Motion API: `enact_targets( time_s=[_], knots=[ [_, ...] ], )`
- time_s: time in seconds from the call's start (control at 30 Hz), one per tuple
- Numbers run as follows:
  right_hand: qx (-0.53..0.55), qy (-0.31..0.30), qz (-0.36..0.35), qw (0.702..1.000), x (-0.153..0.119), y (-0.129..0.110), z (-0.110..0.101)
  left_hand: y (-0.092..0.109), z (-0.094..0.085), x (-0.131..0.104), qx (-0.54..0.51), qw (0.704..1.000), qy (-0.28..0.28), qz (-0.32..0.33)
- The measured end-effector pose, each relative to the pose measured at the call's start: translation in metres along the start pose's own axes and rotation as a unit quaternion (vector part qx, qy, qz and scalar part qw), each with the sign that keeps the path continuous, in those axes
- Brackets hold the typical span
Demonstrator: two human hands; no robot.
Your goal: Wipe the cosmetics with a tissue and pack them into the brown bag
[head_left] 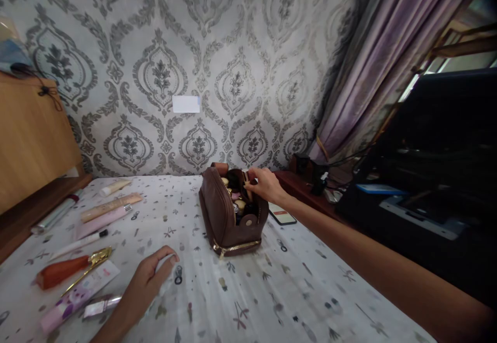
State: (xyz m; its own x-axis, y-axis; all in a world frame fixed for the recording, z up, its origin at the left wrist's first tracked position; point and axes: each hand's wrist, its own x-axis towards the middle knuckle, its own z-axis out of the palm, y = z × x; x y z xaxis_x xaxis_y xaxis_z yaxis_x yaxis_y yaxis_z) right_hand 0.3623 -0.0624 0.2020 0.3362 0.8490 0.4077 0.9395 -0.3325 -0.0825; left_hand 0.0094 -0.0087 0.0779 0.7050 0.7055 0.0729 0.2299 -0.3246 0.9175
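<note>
At open, brown, boxy leather-look bag point(223, 229): right hand point(263, 184), apparent reach-in step (grip closure: cannot tell); calls for precise pinching.

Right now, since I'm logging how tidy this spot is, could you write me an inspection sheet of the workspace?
Surface: printed white cloth.
Handled things: brown bag, upright, open on top, with mixed items inside.
Clutter: several tubes and an orange-and-gold item at the left; phone beside the bag.
Grips: right grip at the bag's opening; left grip near the cloth; whether either holds anything is unclear.
Cables: dark cables near the purple curtain; thin cord at the wooden cabinet.
Surroundings: patterned wall behind; dark panel at the right.
</note>
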Motion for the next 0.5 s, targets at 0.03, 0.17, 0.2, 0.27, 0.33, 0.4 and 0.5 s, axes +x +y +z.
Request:
enact_targets(
  time_s=[0.03, 0.17, 0.2, 0.27, 0.33, 0.4, 0.5],
  knots=[
    [-0.019, 0.000, -0.005, 1.000, 0.001, 0.000, 0.002, 0.001, 0.000, 0.000, 0.006, 1.000, -0.003, 0.002],
    [-0.060, 0.016, -0.022, 0.998, 0.002, 0.002, 0.013, 0.006, 0.002, -0.002, 0.016, 1.000, -0.011, 0.008],
    [-0.059, 0.023, -0.025, 0.998, 0.001, 0.003, 0.015, 0.007, 0.002, -0.002, 0.017, 1.000, -0.009, 0.006],
    [-0.051, 0.035, -0.031, 0.998, 0.001, 0.004, 0.019, 0.008, 0.002, -0.004, 0.017, 1.000, -0.008, 0.002],
    [-0.047, 0.041, -0.037, 0.997, 0.000, 0.005, 0.021, 0.008, 0.003, -0.005, 0.021, 1.000, -0.011, -0.002],
    [-0.049, 0.039, -0.037, 0.997, -0.001, 0.005, 0.022, 0.008, 0.003, -0.005, 0.028, 0.999, -0.018, -0.001],
    [-0.048, 0.025, -0.028, 0.998, -0.002, 0.006, 0.024, 0.008, 0.004, -0.005, 0.035, 0.999, -0.021, 0.001]
  ],
)
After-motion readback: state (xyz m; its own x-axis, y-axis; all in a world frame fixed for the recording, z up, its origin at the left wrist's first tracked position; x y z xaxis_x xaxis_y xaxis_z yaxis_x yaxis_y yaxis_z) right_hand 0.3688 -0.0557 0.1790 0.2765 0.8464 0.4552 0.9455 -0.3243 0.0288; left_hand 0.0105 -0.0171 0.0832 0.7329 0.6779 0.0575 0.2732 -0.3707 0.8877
